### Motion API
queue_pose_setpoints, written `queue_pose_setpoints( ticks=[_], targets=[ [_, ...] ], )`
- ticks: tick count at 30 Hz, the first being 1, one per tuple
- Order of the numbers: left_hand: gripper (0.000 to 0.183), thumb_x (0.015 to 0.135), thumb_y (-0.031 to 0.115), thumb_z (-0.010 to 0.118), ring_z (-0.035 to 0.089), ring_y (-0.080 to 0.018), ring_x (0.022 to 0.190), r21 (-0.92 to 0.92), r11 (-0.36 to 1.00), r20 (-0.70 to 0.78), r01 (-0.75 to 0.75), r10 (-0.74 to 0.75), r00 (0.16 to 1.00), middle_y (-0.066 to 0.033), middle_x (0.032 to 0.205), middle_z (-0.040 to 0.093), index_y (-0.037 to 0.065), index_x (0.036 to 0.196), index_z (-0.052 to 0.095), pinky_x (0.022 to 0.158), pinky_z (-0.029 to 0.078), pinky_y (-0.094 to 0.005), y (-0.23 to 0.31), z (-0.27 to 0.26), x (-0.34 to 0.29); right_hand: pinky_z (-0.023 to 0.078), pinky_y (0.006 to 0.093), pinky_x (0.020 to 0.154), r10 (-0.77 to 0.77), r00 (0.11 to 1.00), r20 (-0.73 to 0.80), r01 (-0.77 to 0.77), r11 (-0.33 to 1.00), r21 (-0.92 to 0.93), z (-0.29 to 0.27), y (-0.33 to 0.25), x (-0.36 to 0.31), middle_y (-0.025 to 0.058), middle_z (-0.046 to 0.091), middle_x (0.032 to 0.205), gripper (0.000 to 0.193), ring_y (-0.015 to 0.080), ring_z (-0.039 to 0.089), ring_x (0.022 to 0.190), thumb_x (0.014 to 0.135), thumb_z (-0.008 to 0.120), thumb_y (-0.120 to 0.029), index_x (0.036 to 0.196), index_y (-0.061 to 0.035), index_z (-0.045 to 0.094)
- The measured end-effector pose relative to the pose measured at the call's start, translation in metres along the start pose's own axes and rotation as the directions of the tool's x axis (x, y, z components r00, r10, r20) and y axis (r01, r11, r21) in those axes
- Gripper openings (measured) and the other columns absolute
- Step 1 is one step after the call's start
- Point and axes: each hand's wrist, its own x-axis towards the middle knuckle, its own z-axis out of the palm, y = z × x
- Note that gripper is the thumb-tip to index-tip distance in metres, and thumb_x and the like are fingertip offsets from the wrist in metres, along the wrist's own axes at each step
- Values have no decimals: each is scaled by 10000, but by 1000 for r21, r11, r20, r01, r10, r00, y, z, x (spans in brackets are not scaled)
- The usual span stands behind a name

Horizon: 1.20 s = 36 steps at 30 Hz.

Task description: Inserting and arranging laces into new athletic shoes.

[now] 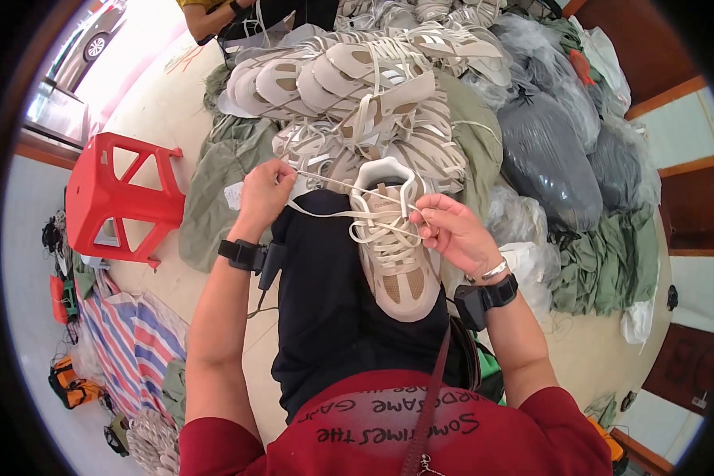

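Observation:
A beige and white sneaker (397,238) rests on my thigh, its toe pointing toward me and its collar away. Cream shoelaces (392,252) cross its tongue. To the left of the collar, my left hand (268,189) pinches one stretch of lace, which runs taut across the shoe's opening. On the sneaker's right side, my right hand (452,230) is closed with fingertips pinched on the lace by the upper eyelets. A second, looser lace loop hangs out to the left over my dark trousers (317,262). Both wrists carry black strapped devices.
Beyond my knees lies a large pile of similar sneakers (333,79). A red plastic stool (123,198) stands at the left. Grey plastic bags (551,159) and green cloth sacks (607,262) fill the right. A person in a yellow sleeve (206,16) sits at the far side.

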Motion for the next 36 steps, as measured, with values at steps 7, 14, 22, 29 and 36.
queue_pose_setpoints(
  ticks=[7, 14, 22, 29, 36],
  targets=[
    [187, 877, 155, 607, 597, -103, 714, -278, 943, 18, 182, -185, 983, -36, 823, 675, 11, 972, 681, 654, 480, -257, -12, -25, -11, 473, 228, 684, -209, 956, -204, 102, 893, -437, 2, 2, -10, 31, 642, 990, 164, 73, 565, 788, 896, 607, -99, 1058, -71, 605],
    [280, 974, 138, 529, 622, -124, 917, -853, 522, -202, 27, -378, 904, -84, 1094, 660, 2, 1212, 584, 805, 500, -257, -7, -78, -65, 479, 301, 783, -697, 709, 104, 344, 213, -915, 57, 1, -31, 93, 615, 1051, 132, 211, 598, 934, 852, 599, -45, 980, -21, 621],
    [348, 982, 132, 512, 605, -171, 1031, -965, 231, -213, -127, -396, 893, -103, 1156, 626, 2, 1305, 505, 883, 497, -293, 8, -76, -85, 450, 393, 881, -565, 709, 423, 493, -33, -869, 78, -3, 17, 141, 599, 1037, 216, 329, 572, 978, 819, 601, -69, 1029, -20, 604],
    [414, 978, 141, 508, 546, -170, 1085, -983, -64, -134, -171, -382, 914, -74, 1175, 570, 18, 1365, 427, 968, 461, -326, -19, -69, -90, 447, 423, 845, -471, 724, 504, 489, -166, -856, 82, 19, 30, 149, 615, 1015, 284, 341, 569, 975, 799, 645, -132, 1059, -24, 606],
    [417, 969, 128, 519, 556, -144, 1017, -978, -146, -83, -145, -366, 927, -57, 1136, 571, 29, 1365, 435, 1000, 449, -322, -25, -52, -89, 442, 401, 648, -483, 737, 473, 522, -39, -852, 78, 25, 19, 111, 553, 767, 80, 307, 561, 737, 807, 641, -114, 851, -57, 607]
  ],
)
